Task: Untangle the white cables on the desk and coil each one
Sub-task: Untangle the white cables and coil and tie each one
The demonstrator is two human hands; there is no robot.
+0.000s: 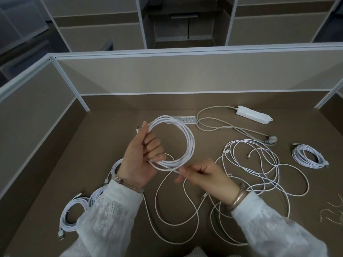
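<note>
My left hand [142,158] grips a round coil of white cable [187,138], held up above the desk with several loops in it. My right hand [202,175] pinches the loose strand of that same cable just below the coil. The strand runs down into a long loop on the desk [157,197]. To the right lies a loose tangle of white cables [259,164]. Finished coils lie at the left [71,216] and at the far right [308,154]. Another coil is partly hidden behind my left wrist [115,167].
A white power strip [253,115] with its grey cord lies at the back right. Desk sockets [187,120] sit in the desk behind the coil. Partition walls [185,75] close the desk at the back and both sides. Thin beige ties [332,214] lie at the right edge.
</note>
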